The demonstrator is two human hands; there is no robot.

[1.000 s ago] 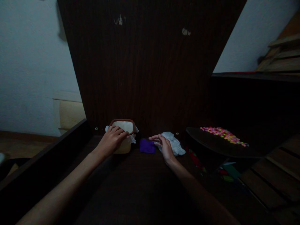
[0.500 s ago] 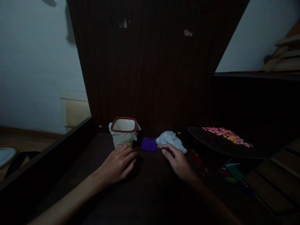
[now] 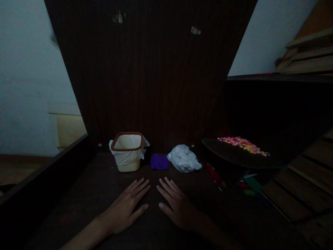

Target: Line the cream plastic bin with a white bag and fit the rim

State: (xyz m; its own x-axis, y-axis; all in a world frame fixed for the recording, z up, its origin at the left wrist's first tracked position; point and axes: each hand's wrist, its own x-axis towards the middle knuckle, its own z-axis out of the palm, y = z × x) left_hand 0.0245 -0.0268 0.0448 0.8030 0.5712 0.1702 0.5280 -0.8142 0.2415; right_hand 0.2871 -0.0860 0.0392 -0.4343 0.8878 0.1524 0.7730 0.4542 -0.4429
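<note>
My left hand [image 3: 130,201] lies palm down on the dark wooden surface [image 3: 153,229], fingers spread and holding nothing. Mirroring it, my right hand [image 3: 174,201] rests flat with its fingers stretched out, also without anything in it. Just beyond my left fingertips stands a small cream bin [image 3: 129,166] with a brown rim, lined with a white plastic bag [image 3: 127,156]. A folded purple cloth [image 3: 159,162] lies in the middle, past both hands. To its right, a crumpled white plastic bag [image 3: 185,159] sits ahead of my right fingertips. Neither hand touches these things.
A tall dark panel [image 3: 153,76] rises behind the objects. On the left runs a low dark side board [image 3: 52,163]. A rounded dark shelf [image 3: 221,152] at right bears small colourful pieces [image 3: 244,144], with red and green items [image 3: 248,189] beneath it. Wooden slats [image 3: 307,187] lie farther right.
Both hands have drawn back toward me from the bin and the white bag and now lie flat. The view has shifted slightly to the right.
</note>
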